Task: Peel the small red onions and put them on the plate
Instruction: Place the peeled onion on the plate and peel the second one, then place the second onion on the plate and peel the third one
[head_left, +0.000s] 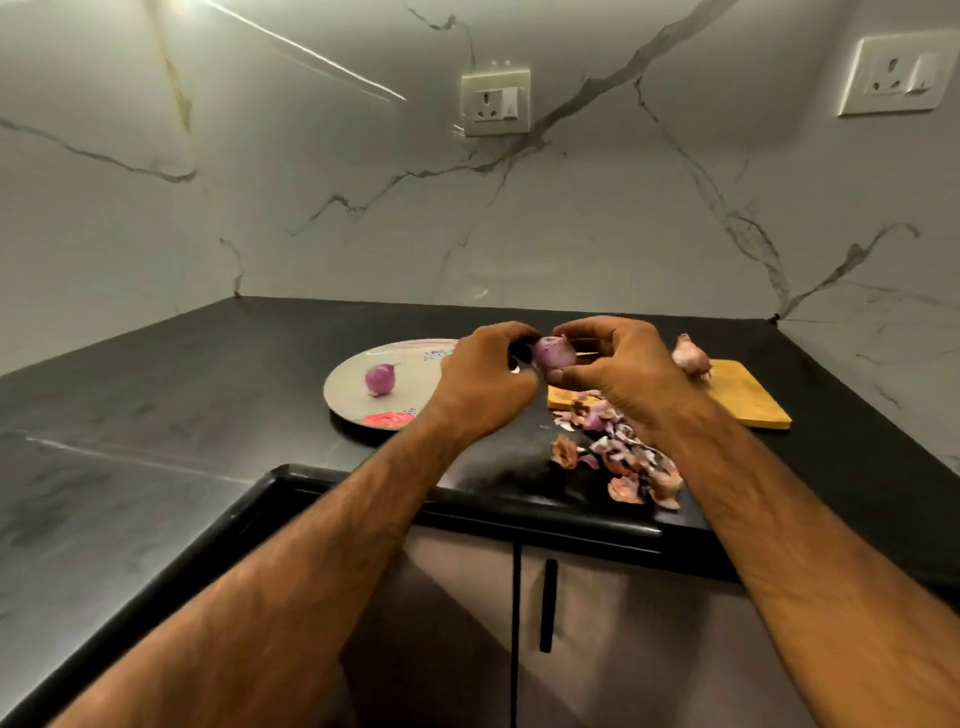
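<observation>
Fingers (582, 328) of the left hand (483, 382) and right hand (626, 366) are curling round a small purple-red onion (555, 354), pinching it from both sides above the black stone bench (156, 415), between the round pale flower-printed plate (415, 371) and the rectangular wooden cutting board (748, 402). It is looking glossy and nearly bare, its long axis seemingly tilting near upright with one trimmed end facing up. One peeled purple onion (380, 379) is already lying on the plate, one papery-skinned pink onion (690, 356) is waiting on the board, and loose pink onion skins (618, 460) are piling on the bench, so the task appears roughly midway.
</observation>
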